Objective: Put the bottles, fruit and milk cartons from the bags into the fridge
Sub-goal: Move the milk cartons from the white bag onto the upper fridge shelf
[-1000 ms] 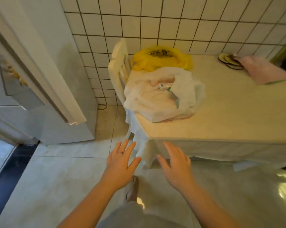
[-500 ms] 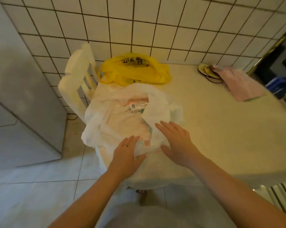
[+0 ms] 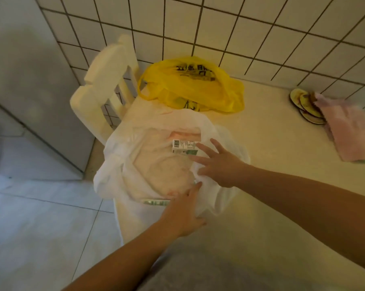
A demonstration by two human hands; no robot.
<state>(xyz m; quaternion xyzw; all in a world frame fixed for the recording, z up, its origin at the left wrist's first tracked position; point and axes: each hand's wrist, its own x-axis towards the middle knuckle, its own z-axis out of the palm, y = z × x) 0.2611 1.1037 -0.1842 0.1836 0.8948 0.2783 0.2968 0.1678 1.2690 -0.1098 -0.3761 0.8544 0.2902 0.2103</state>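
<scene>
Right hand (image 3: 221, 166) moved to carton (image 3: 183, 147); chair (image 3: 106, 89) beside.

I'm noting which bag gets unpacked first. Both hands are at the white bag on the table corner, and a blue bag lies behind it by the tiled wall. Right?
Not quite: the head view shows a yellow bag behind it, not blue. The rest holds: left hand and right hand are at the white bag on the table corner.

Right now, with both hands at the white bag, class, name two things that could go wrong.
1. The white bag lies at the table corner, partly over the edge; tugging might slide it off.
2. Loose plastic surrounds the carton near the right hand; lifting could snag.
</scene>
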